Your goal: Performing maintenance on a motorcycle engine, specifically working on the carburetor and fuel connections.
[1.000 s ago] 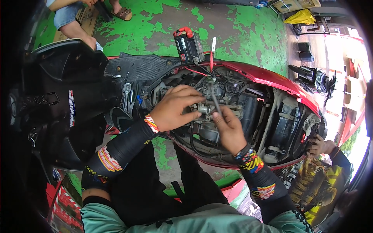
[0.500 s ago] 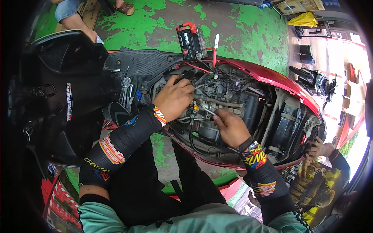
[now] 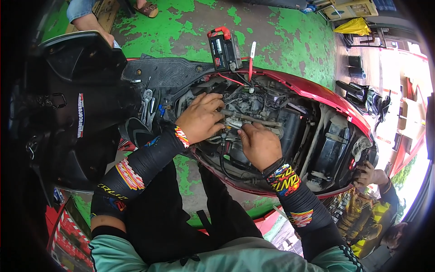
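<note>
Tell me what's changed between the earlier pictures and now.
The right hand has moved left, closer to the left hand, over the engine bay. Its rod-shaped tool, plain to see earlier, can't be made out clearly now, so whether it was let go isn't certain. The left hand has shifted slightly left and farther from the body since the first picture. The battery and ratchet stayed put.

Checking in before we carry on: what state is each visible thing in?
Red scooter bodywork: open on top.
Grimy metal engine parts: exposed.
Black boxy battery with red cover: outside the bodywork.
Silver metal hand tools: laid down, unheld.
Bare left hand: fingers bent, over engine parts.
Bare right hand: fingers curled; grip hidden.
</note>
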Motion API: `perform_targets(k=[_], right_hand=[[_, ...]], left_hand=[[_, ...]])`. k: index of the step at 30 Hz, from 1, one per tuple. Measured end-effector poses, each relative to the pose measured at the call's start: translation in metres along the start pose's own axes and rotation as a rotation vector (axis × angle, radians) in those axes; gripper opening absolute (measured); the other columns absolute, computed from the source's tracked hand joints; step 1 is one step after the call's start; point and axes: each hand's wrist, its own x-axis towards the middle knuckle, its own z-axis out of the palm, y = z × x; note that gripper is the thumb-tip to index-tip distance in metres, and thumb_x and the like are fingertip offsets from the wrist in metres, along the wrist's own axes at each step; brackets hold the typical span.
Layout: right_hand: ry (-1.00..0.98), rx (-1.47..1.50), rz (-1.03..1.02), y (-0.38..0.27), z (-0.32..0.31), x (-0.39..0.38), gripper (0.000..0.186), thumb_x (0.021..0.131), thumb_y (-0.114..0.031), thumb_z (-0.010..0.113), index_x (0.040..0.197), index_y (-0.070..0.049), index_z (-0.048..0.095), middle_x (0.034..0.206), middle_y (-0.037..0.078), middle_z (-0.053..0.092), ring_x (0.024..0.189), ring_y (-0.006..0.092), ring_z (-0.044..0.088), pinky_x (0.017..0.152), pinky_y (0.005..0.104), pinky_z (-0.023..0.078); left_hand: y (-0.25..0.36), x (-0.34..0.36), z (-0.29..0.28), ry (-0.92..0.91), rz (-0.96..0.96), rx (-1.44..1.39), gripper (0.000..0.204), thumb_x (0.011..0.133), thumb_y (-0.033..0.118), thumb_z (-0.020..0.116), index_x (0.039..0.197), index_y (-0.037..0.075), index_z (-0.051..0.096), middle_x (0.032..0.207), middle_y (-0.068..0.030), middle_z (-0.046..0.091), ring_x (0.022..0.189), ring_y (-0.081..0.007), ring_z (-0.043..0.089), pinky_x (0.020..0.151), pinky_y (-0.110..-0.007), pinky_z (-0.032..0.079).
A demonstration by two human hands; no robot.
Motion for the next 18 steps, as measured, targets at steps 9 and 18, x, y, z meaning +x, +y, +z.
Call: perform_targets(k=[9,18], right_hand=[[-0.376,0.116,0.024,0.017,-0.028,0.025,0.027,0.098,-0.029,0.062,0.1,-0.003,0.071,0.091,0.022,0.071,0.084,0.0425,0.07,0.077,0.0519,0.055],[-0.503,0.208,-0.038,0.02,-0.014,0.045,0.044,0.104,-0.041,0.051,0.105,-0.001,0.07,0.096,0.026,0.071,0.103,0.0448,0.067,0.092,0.0535,0.052]], left_hand=[[0.011,0.004,0.002,-0.016,-0.026,0.104,0.029,0.081,0.023,0.079,0.103,0.004,0.077,0.125,-0.0098,0.062,0.136,-0.0313,0.049,0.115,-0.053,0.035],[0.009,0.002,0.004,-0.032,-0.022,0.154,0.032,0.082,0.024,0.077,0.107,0.004,0.078,0.129,-0.0108,0.063,0.138,-0.0311,0.047,0.117,-0.056,0.032]])
